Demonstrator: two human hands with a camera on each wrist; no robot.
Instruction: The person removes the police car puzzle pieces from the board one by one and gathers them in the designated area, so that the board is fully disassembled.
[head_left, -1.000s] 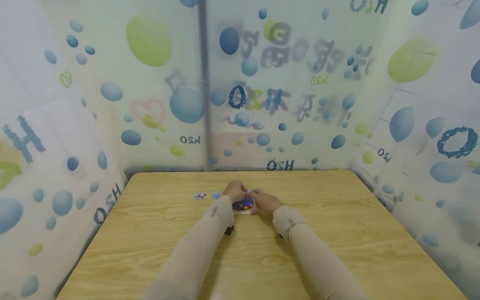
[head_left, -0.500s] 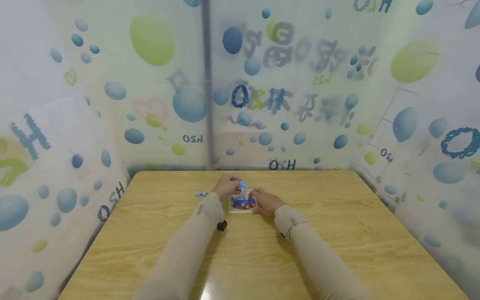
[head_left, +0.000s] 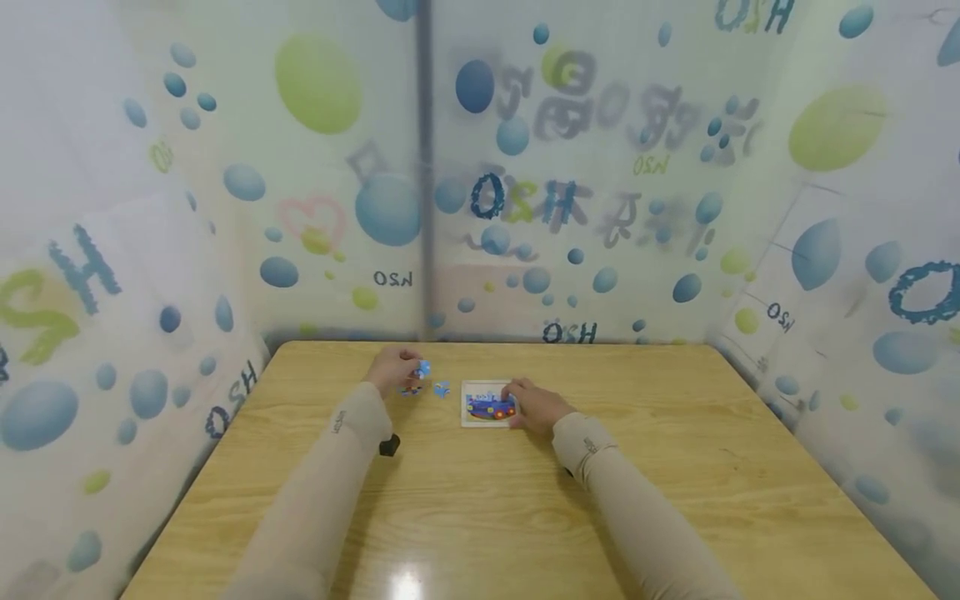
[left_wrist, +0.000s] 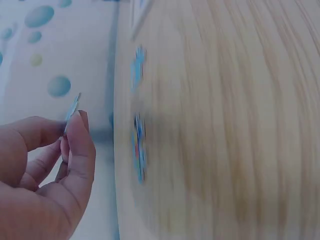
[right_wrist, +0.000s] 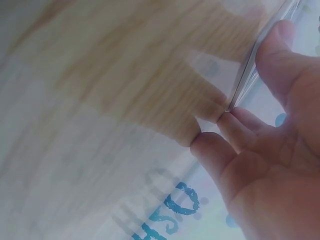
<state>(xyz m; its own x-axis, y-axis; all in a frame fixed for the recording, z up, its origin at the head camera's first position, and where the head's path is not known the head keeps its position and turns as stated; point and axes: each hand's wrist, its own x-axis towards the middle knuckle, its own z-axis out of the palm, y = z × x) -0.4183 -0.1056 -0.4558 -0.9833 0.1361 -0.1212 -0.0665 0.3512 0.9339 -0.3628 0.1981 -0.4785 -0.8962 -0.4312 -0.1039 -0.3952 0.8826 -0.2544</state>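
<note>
— Left hand (head_left: 392,372) is swinging away to the left of the board (head_left: 487,406), whose far edge it was hovering beside half a second ago. What is it carrying in the head view?

— It is pinching a blue piece (head_left: 424,368), toward the far edge of the table (head_left: 480,508).

— And the right hand (head_left: 538,407)?

— Staying put, it is gripping the board's right side with curled fingers. The board is lying flat, showing a blue vehicle in a white border.

— What is resting between the two hands?

— One loose piece (head_left: 442,389) is lying apart from the board, to its left. A second piece (head_left: 410,391) is lying farther left, partly hidden behind the left hand.

— From the left wrist?

— Thumb and fingers are pinching the blue piece, seen edge-on and clear of the table. The loose piece and second piece are appearing blurred below, the board's corner showing at the top.

— From the right wrist?

— Thumb and fingers are holding the board's edge, while fingertips are touching the glossy table.
</note>
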